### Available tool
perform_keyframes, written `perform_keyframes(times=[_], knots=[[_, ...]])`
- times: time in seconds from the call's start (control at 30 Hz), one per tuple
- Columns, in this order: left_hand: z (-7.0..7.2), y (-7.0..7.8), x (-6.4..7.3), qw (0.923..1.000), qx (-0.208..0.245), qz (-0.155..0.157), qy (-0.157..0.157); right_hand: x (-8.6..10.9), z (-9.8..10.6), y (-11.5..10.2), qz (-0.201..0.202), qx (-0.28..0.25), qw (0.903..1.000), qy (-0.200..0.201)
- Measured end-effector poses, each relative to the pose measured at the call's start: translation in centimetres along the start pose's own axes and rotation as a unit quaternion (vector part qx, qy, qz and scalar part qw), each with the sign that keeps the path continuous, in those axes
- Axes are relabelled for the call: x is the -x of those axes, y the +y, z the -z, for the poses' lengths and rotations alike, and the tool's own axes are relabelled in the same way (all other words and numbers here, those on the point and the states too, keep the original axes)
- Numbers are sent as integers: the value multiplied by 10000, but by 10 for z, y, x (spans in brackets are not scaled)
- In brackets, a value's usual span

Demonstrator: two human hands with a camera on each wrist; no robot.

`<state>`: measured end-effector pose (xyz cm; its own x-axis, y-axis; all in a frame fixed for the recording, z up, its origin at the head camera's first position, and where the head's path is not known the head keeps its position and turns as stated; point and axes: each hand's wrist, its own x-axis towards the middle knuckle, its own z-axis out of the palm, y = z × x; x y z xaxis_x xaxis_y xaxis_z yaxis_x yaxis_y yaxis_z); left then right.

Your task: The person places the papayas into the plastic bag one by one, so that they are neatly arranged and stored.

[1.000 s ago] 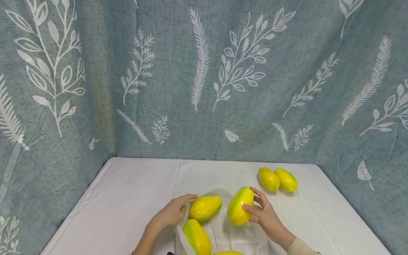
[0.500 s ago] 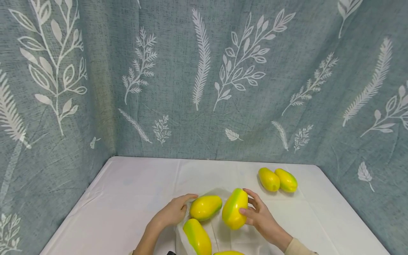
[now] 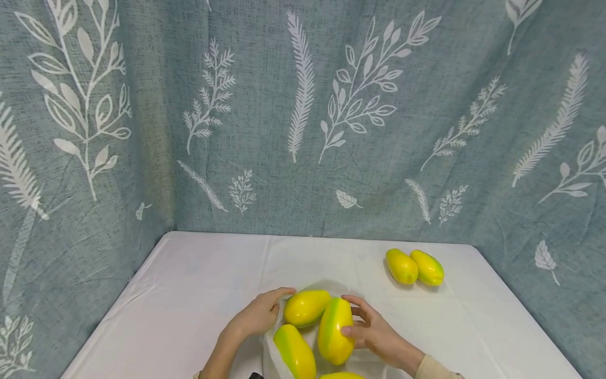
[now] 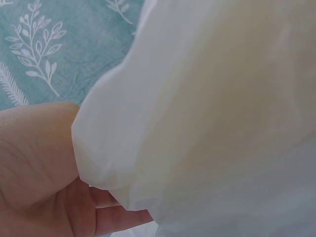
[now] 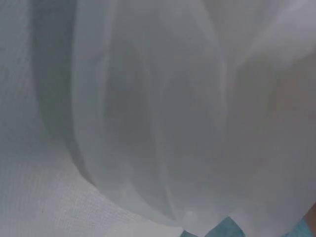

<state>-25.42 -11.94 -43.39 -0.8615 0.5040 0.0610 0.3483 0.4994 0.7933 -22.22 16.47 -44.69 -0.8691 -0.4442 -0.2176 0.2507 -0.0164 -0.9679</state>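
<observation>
My right hand (image 3: 376, 331) holds a yellow papaya (image 3: 336, 331) with a green stripe, upright over the inside of a thin white bag (image 4: 197, 148). Its thumb lies on the front, the other fingers behind. The left hand (image 3: 258, 313) grips the bag's left edge; in the left wrist view the film lies between thumb and fingers. Inside the bag, one papaya (image 3: 306, 308) lies at the back and another (image 3: 295, 351) at the front left. A further papaya (image 3: 342, 376) is cut off by the bottom frame edge. The bag (image 5: 163, 123) fills most of the right wrist view.
Two more papayas, a left one (image 3: 401, 267) and a right one (image 3: 427, 268), lie side by side at the table's back right. White cloth covers the table (image 3: 199, 273). A blue-green leaf-patterned curtain (image 3: 265, 131) surrounds its back and sides.
The right hand has moved left and toward me with its papaya, down into the bag beside the back papaya. The left hand stays at the bag's edge.
</observation>
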Motion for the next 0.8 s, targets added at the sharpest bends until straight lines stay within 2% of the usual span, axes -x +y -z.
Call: perform_keyframes(times=[0.3, 0.8], knots=[[-1, 1, -3, 10000, 22, 41, -6, -5, -1, 4, -134, 189, 9995, -204], [-3, -1, -6, 9999, -39, 162, 10, -10, 5, 5, -506, 1161, 9916, -247]])
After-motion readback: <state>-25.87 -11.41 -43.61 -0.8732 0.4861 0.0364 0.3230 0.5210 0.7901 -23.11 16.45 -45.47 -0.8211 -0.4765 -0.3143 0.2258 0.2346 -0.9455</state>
